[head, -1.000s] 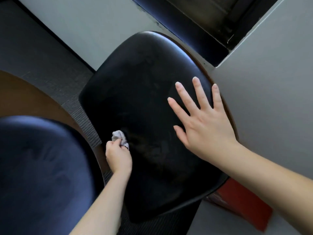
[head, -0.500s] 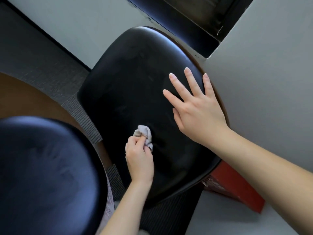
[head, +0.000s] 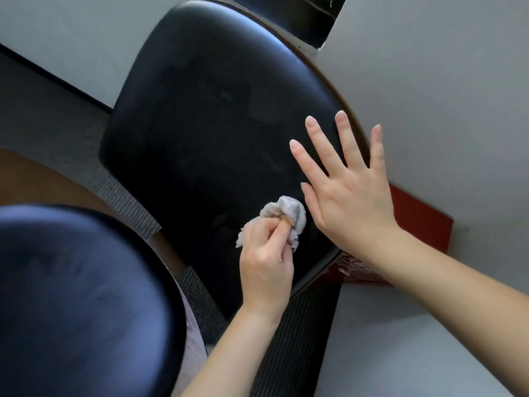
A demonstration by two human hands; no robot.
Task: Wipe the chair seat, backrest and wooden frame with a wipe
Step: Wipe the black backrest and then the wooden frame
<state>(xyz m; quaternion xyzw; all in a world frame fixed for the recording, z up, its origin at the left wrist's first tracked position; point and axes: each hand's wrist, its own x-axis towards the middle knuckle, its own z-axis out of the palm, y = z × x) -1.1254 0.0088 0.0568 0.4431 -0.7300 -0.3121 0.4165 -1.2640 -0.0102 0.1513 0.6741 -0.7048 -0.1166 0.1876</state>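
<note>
Head view: left hand [head: 264, 262] pinched the crumpled wipe [head: 286, 216] against the black chair pad [head: 200, 110], possibly the seat; right hand [head: 352, 196], fingers spread, lay just beside the wipe; most pad surface extended up-left.

A red box [head: 415, 222] lies on the floor against the pale wall [head: 443, 81]. Grey carpet [head: 57, 133] runs along a black baseboard [head: 57, 84]. A brown wooden surface [head: 43, 181] (partly hidden) sits beside another dark padded cushion [head: 71, 296] at lower left.
</note>
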